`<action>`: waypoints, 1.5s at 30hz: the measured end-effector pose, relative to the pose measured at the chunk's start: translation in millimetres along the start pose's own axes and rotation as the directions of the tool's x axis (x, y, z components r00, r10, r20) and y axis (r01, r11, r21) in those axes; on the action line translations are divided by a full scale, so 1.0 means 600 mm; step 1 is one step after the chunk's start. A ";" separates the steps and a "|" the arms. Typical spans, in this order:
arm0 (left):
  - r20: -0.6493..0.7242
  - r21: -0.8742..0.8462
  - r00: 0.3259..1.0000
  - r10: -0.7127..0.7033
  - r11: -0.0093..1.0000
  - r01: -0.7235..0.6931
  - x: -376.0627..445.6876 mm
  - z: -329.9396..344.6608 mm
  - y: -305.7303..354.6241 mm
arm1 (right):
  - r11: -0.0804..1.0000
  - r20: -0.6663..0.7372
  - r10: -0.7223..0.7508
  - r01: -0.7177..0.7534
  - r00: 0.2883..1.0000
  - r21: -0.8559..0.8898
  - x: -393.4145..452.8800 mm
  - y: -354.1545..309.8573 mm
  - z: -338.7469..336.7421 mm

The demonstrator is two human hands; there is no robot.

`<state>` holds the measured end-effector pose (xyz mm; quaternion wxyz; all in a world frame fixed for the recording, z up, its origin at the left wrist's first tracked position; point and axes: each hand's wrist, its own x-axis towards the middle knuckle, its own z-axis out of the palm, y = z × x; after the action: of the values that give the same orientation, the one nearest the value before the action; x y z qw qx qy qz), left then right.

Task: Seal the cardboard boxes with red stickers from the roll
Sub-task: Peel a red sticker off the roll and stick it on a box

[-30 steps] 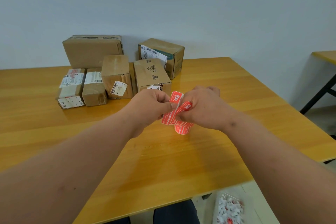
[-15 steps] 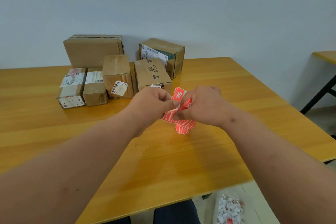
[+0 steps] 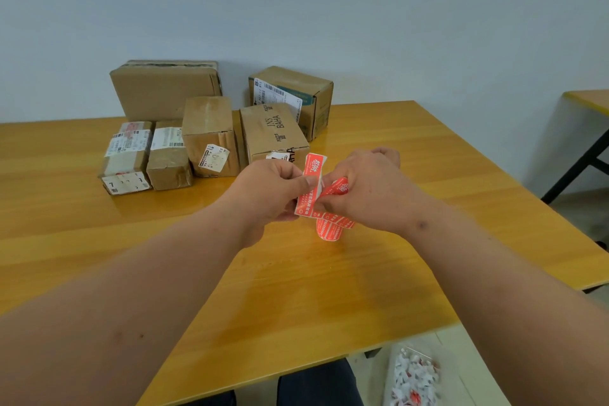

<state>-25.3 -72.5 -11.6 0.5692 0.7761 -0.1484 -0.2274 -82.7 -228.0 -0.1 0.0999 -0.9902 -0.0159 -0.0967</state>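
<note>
My left hand [image 3: 270,194] pinches the strip of red stickers [image 3: 311,188] with thumb and fingers, its loose end sticking upward. My right hand [image 3: 369,191] grips the roll of red stickers [image 3: 333,227], part of which hangs below my fingers, and pinches one red sticker [image 3: 339,188] curling off the strip. Both hands hover above the table [image 3: 296,290]. Several cardboard boxes stand at the back left; the nearest, a box printed "INS BAHA" [image 3: 270,132], is just behind my left hand. Next to it is a taller box [image 3: 209,132].
Two small labelled boxes [image 3: 128,155] [image 3: 168,158] lie at the left, a large box [image 3: 164,89] and a box with a shipping label [image 3: 296,95] by the wall. A bag of sticker scraps [image 3: 412,376] sits on the floor at lower right. Another table [image 3: 590,102] stands at right.
The strip's loose end has swung more upright, and one sticker has lifted further off the backing at my right fingers. Both hands stay in place over the table.
</note>
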 end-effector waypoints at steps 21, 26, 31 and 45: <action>0.005 -0.039 0.997 -0.071 0.997 0.072 -0.005 -0.004 -0.007 | 0.997 0.009 -0.064 0.064 0.998 -0.049 -0.004 -0.003 -0.004; -0.018 -0.062 0.997 -0.076 0.995 0.075 -0.005 -0.005 -0.008 | 0.996 -0.004 -0.073 0.072 0.997 -0.044 -0.003 -0.003 -0.002; -0.074 -0.115 0.993 -0.097 0.989 0.088 -0.002 -0.006 -0.006 | 0.996 -0.018 -0.084 0.084 0.996 -0.006 -0.003 0.000 -0.004; -0.159 -0.235 0.976 -0.150 0.966 0.110 0.007 -0.023 -0.012 | 0.994 -0.026 0.033 -0.031 0.999 0.100 -0.002 0.004 -0.019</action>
<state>-14.7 -61.2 -15.6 0.6479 0.7319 -0.0198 -0.2103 -85.8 -232.6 10.3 0.1511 -0.9826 -0.0035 -0.1079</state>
